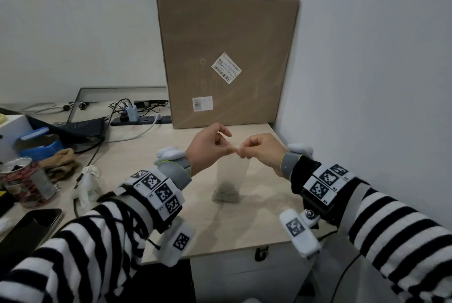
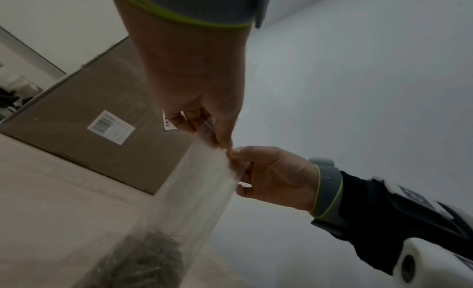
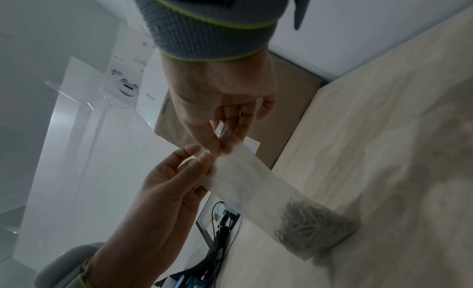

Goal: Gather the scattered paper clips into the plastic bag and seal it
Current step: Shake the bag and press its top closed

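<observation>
Striped black-and-white sleeves nearest, wrists strapped with marker blocks. Beyond them, left hand and right hand raised over pale wooden worktop, fingertips nearly touching. Each pinching top edge of clear, tall plastic bag: left thumb and forefinger on one part of the mouth, right on the part beside it. Bag hanging straight down from both pinches, long axis upright, bottom resting on worktop. Grey heap of metal paper clips settled at its base, directly below the hands. Probably pressing the seal along the mouth next. Both hands equally near.
</observation>
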A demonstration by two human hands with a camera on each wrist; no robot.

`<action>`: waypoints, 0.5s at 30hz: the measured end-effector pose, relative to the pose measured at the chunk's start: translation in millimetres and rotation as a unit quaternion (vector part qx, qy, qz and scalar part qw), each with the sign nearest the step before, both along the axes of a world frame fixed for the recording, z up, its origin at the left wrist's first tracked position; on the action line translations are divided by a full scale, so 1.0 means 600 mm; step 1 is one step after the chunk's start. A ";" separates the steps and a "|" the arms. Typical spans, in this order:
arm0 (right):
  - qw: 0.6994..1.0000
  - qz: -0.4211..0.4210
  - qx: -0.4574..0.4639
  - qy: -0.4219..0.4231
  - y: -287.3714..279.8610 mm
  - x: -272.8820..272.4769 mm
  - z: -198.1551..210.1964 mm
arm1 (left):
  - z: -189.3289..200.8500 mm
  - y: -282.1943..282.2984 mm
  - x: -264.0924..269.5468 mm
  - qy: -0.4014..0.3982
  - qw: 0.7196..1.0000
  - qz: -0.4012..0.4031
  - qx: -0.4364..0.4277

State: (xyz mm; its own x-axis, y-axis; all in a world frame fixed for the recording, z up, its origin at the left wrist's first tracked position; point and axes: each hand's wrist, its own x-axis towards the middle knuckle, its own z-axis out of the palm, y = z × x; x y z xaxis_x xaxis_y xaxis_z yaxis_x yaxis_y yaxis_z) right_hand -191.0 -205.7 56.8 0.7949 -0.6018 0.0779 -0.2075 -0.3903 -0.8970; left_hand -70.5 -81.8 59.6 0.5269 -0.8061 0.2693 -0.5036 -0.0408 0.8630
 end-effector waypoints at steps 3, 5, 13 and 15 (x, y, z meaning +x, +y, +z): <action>0.999 -0.002 -0.032 0.023 -0.038 0.024 0.009 | 0.011 -0.018 0.030 -0.029 0.999 -0.024 0.033; 0.997 -0.004 -0.074 0.035 -0.056 0.037 0.021 | 0.020 -0.033 0.043 -0.080 0.995 -0.021 0.048; 0.976 -0.040 -0.212 0.023 -0.165 0.141 0.067 | 0.061 -0.166 0.128 -0.219 0.972 0.070 0.037; 0.980 -0.026 -0.199 -0.003 -0.172 0.150 0.060 | 0.061 -0.171 0.141 -0.228 0.969 0.080 0.046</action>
